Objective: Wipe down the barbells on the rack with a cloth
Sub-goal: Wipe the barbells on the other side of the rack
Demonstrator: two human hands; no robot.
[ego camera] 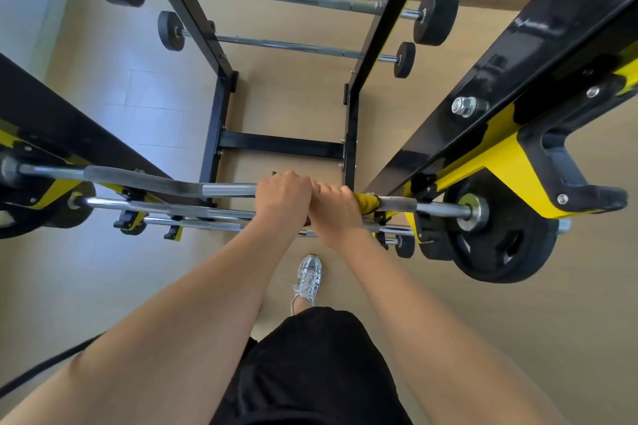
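Right hand (336,214) curled over a yellow cloth (366,204) wrapped on the top chrome steel barbell (228,190). Left hand (283,198) touches it, fingers curled round the bare shaft, both approx mid-bar. Bar sits on the black-and-yellow steel rack (511,62) w/ more chrome barbells (193,212) just below and a black round weight plate (500,241) at its R end. Step prob mid-wipe of top bar; nxt needs cloth slid along shaft toward an end, left hand steadying vs roll.
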